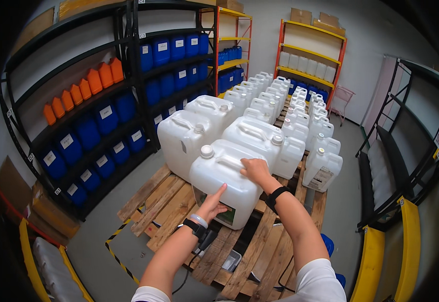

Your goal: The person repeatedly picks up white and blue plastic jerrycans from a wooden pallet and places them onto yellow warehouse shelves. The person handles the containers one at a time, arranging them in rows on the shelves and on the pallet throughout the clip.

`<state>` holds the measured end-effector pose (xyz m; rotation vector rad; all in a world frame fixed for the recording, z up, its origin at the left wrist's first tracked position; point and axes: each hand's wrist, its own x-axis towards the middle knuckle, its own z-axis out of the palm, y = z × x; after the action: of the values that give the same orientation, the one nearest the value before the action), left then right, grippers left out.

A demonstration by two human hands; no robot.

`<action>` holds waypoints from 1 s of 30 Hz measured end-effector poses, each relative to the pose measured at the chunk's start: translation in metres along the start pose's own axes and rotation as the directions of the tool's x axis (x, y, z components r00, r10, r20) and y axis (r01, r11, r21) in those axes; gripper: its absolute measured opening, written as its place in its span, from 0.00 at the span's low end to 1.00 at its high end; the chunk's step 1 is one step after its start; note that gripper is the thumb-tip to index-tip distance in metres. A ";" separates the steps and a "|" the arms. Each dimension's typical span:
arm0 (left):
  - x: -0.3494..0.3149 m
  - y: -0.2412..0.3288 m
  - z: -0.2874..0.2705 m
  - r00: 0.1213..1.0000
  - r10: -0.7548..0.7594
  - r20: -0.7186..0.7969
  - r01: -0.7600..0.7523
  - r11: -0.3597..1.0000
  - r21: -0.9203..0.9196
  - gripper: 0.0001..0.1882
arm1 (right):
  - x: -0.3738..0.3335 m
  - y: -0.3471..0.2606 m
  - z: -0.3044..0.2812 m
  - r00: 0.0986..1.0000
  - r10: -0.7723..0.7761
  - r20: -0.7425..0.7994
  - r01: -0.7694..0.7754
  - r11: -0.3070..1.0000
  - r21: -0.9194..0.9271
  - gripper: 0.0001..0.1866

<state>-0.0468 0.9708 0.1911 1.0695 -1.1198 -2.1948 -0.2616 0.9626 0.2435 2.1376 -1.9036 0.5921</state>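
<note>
A large white translucent plastic jerrycan [224, 173] with a ribbed white cap stands upright at the near end of a wooden pallet [219, 251]. My right hand [257, 171] is closed round the right end of its top handle. Against its front face, beside a dark green label [225, 215], my left hand [213, 204] lies with thumb up and fingers stretched out. The palm and fingers partly cover that label. Directly behind stands another large jerrycan [254, 136], and to its left a third one [182, 143], both capped.
Rows of smaller white jerrycans [322, 168] fill the pallets behind. Black shelving [136, 75] on the left holds blue drums [86, 128] and orange containers [83, 89]. A dark object with a cable [207, 240] lies below my left wrist. Yellow-edged racks [408, 241] stand at right.
</note>
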 end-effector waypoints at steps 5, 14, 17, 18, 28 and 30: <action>-0.008 0.004 0.000 0.993 0.009 -0.115 -0.009 1.000 0.000 0.46 | 0.005 -0.008 0.003 1.000 0.007 0.017 -0.007 1.000 0.003 0.10; -0.008 -0.028 -0.021 0.992 0.117 -0.040 -0.112 0.987 0.116 0.54 | -0.004 0.000 0.014 0.996 0.008 -0.091 -0.008 1.000 0.006 0.20; -0.021 -0.058 -0.026 0.989 0.109 -0.103 -0.095 0.987 0.129 0.52 | -0.004 0.010 0.019 0.994 0.003 -0.107 -0.006 1.000 -0.024 0.21; -0.039 -0.060 -0.022 0.990 0.117 -0.080 -0.100 0.976 0.192 0.50 | -0.007 0.018 0.018 0.996 0.020 -0.092 -0.022 1.000 -0.016 0.21; -0.160 -0.169 -0.098 0.980 0.167 -0.104 -0.144 0.969 0.201 0.26 | 0.004 0.017 0.031 0.993 0.117 -0.021 -0.116 0.992 0.051 0.21; -0.197 -0.179 -0.110 0.977 0.157 -0.145 -0.134 0.979 0.157 0.23 | -0.002 0.036 0.037 0.986 0.164 -0.036 -0.166 0.985 -0.041 0.23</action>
<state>0.1510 1.1541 0.0888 1.1598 -1.2610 -1.9052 -0.2922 0.9443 0.2057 1.9444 -2.0699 0.6068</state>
